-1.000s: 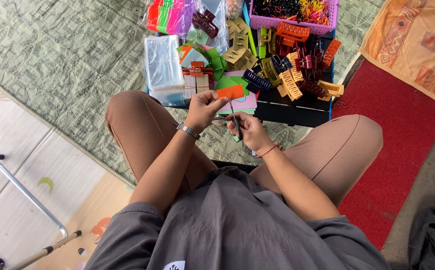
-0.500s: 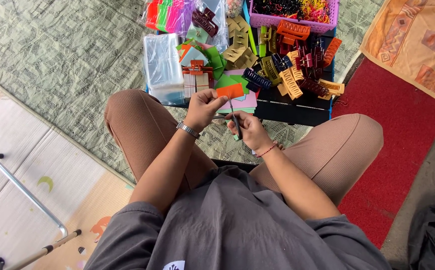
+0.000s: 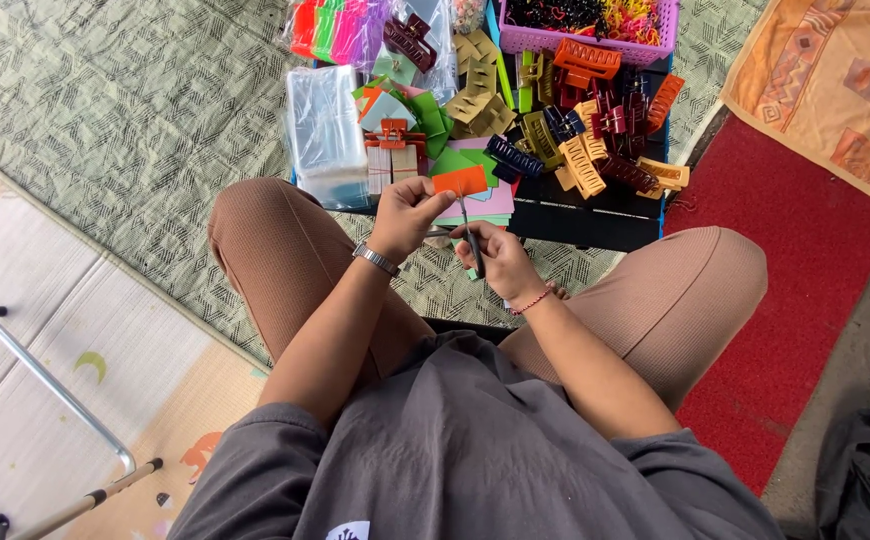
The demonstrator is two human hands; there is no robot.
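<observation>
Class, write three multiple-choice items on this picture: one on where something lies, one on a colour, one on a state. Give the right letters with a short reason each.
1. Where does the purple basket stand?
A. at the far edge of the hair clips
B. on the red mat
C. on the person's lap

2. What colour is the card pinched by the left hand?
A. blue
B. orange
C. white

3. How is the right hand occupied?
A. it lies flat on the knee
B. it grips a thin dark tool
C. it hangs empty over the basket

Answers:
1 A: the basket sits at the top of the picture, beyond the pile of clips.
2 B: the card above the left fingers is plainly orange.
3 B: the right fingers close around the tool, whose tip points up toward the card.
</observation>
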